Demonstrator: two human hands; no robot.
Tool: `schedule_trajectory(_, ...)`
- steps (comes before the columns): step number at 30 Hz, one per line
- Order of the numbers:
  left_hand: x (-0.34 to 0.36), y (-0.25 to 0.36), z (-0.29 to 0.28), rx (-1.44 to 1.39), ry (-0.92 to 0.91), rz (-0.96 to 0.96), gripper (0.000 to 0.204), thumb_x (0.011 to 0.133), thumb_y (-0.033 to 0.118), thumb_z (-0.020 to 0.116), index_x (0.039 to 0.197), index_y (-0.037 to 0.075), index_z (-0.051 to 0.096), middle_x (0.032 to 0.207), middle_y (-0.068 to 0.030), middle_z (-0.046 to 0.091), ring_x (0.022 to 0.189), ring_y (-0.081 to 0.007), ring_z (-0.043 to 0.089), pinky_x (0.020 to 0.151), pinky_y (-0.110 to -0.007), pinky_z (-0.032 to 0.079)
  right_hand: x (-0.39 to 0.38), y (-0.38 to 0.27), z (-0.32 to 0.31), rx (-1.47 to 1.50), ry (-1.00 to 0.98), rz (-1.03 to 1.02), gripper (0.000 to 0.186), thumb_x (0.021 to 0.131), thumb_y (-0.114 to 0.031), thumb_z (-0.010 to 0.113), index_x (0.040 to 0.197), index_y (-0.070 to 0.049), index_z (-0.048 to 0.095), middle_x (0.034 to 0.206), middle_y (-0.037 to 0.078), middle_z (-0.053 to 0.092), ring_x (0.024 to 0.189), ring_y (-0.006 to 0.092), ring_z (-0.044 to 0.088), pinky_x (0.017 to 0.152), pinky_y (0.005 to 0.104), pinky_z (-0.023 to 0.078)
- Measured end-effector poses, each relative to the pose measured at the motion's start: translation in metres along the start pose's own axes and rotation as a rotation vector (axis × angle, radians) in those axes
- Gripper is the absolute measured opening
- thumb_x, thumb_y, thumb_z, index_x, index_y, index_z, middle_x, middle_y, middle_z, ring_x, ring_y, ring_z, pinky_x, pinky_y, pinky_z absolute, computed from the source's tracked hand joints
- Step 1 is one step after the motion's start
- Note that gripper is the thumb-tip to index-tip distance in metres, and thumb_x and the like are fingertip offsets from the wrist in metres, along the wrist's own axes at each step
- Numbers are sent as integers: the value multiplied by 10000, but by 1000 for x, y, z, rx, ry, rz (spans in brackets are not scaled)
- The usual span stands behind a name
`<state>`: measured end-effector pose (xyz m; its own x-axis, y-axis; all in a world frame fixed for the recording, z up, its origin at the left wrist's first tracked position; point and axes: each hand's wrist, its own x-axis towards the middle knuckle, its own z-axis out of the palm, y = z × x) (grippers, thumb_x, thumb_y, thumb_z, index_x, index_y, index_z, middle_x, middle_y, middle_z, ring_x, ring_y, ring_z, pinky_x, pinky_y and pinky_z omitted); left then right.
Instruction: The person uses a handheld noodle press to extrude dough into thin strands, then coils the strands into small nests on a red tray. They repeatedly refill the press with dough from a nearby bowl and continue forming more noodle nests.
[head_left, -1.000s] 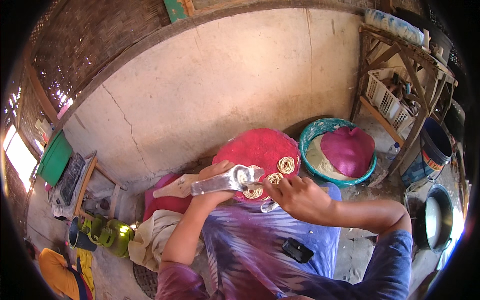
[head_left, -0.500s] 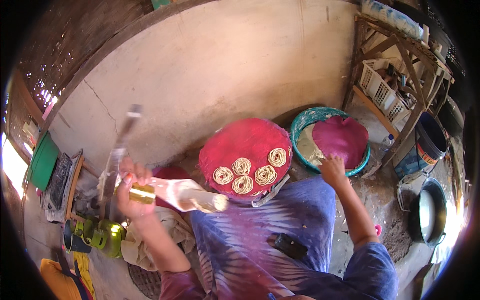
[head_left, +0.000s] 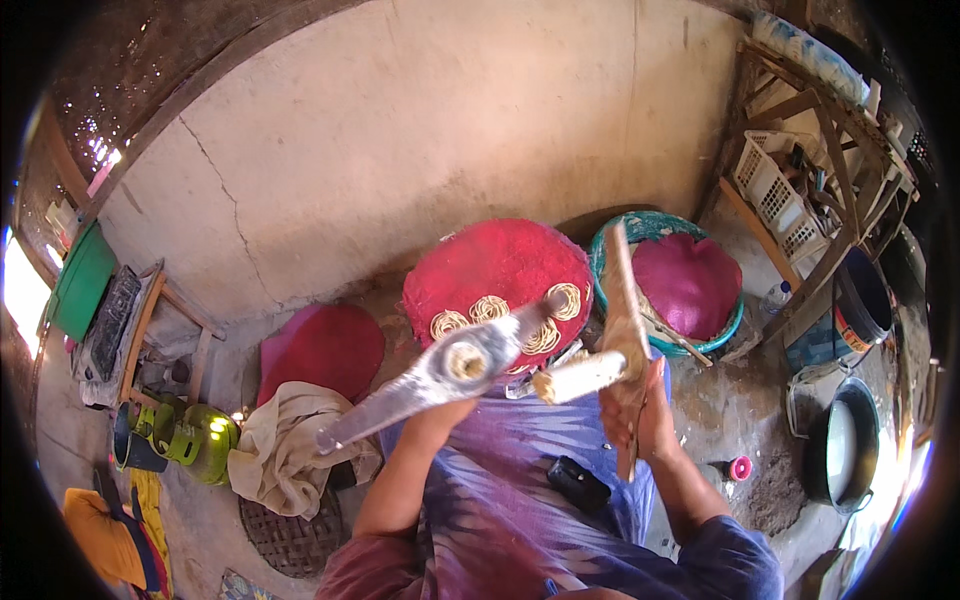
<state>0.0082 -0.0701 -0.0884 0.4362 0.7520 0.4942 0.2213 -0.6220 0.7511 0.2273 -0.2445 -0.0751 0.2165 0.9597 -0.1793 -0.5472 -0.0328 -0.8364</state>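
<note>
My left hand (head_left: 441, 412) holds a long metal press piece (head_left: 396, 398), which has a round, pale-lined hole near its upper end. In my right hand (head_left: 648, 420) is a wooden bar (head_left: 624, 290) with a pale cylinder (head_left: 575, 377) sticking out sideways toward the metal piece; the two pieces are apart. Behind them, several coiled nests of pale noodles (head_left: 447, 323) lie on a round red board (head_left: 490, 255). A teal basin (head_left: 727, 340) beside it holds a magenta sheet (head_left: 680, 275) and pale powder. A black phone (head_left: 578, 483) rests on my lap.
A wooden rack (head_left: 830, 150) with a white basket (head_left: 780, 200) stands right, above buckets (head_left: 840, 330) and a dark tub (head_left: 840, 450). Left are a low stool (head_left: 158, 300), a green tub (head_left: 85, 285), green gas cylinders (head_left: 205, 445) and a cloth (head_left: 280, 450). A wall (head_left: 420, 120) rises behind.
Half a second ago my left hand held both pieces at the left; it has moved toward the middle. My right hand has left the basin and taken hold of the wooden piece.
</note>
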Motion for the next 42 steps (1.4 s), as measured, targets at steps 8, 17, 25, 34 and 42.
schedule_trajectory(8, 3, 55, -2, 230, -365, 96, 425, 772, 253, 797, 1143, 95, 661, 960, -62, 718, 827, -206, 708, 748, -335, 561, 3, -54, 16, -1207, -173, -916, 968, 864, -594, 621, 1465, 63, 242, 1256, 341, 538, 1099, 464, 610, 921, 461, 496)
schedule_trajectory(17, -49, 27, 49, -313, -920, 34, 547, 896, 175, 694, 1394, 82, 488, 1421, -139, 493, 1354, -287, 430, 1150, -419, 299, -24, -27, 3, -1312, -349, -252, 891, 889, -535, 592, 1473, 37, 239, 1130, 337, 597, 968, 488, 638, 850, 497, 520)
schedule_trajectory(25, -7, 17, 67, -333, -1084, -141, 417, 847, 223, 761, 1184, 34, 603, 1029, -90, 647, 867, -142, 629, 774, -313, 507, -6, 11, -107, 49, -920, 477, 1146, 793, -709, 639, 1508, 57, 175, 1266, 286, 536, 1135, 338, 595, 936, 421, 481)
schedule_trajectory(34, -5, -7, 196, -1508, -251, -1142, 469, 1060, 360, 404, 1435, 96, 306, 1486, -103, 418, 1284, -251, 494, 1077, -401, 410, 4, 95, -161, 642, -820, 16, 1268, 567, -887, 652, 1507, -123, 277, 952, 120, 518, 752, 209, 493, 679, 345, 383)
schedule_trajectory(42, -12, -45, 211, -1403, -136, -971, 460, 1059, 377, 395, 1453, 153, 315, 1507, -34, 428, 1345, -243, 439, 1052, -388, 393, 15, 118, -186, 676, -793, 23, 1263, 540, -915, 633, 1512, -188, 284, 908, 95, 494, 700, 204, 445, 657, 351, 351)
